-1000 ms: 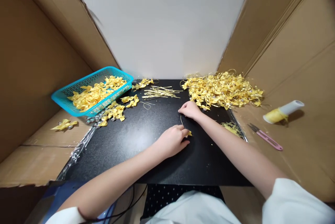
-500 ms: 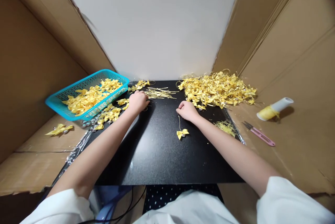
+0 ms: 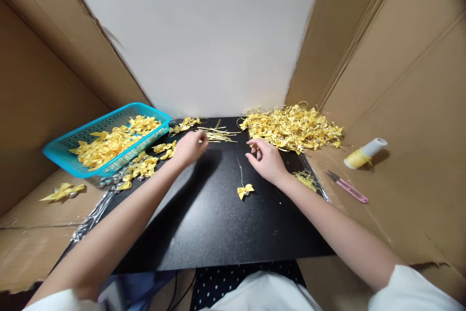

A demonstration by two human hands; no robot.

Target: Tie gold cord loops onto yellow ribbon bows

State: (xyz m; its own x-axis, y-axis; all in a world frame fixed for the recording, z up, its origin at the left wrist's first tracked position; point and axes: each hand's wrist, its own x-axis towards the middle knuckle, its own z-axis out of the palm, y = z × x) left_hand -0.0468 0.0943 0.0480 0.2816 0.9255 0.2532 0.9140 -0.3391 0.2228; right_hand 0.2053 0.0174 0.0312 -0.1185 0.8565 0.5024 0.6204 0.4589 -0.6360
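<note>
A small yellow ribbon bow [image 3: 245, 190] with a thin thread running up from it lies on the black mat [image 3: 218, 223]. My right hand [image 3: 267, 159] hovers just right of that thread, fingers loosely curled and apart, touching nothing. My left hand [image 3: 189, 148] is raised near a bundle of thin gold strips [image 3: 216, 134]. Its fingertips are pinched together, and whatever they hold is too fine to see.
A teal basket [image 3: 69, 155] of yellow bows sits at the left, with loose bows [image 3: 145, 165] beside it. A large heap of bows [image 3: 293, 129] lies at the back right. Pink snips [image 3: 347, 187], a ribbon spool [image 3: 364, 153] and cardboard walls surround the mat.
My left hand left the bow, reached to the strips at the back and lifted, pinched. My right hand let go of the bow's thread and rose slightly. The view tilted.
</note>
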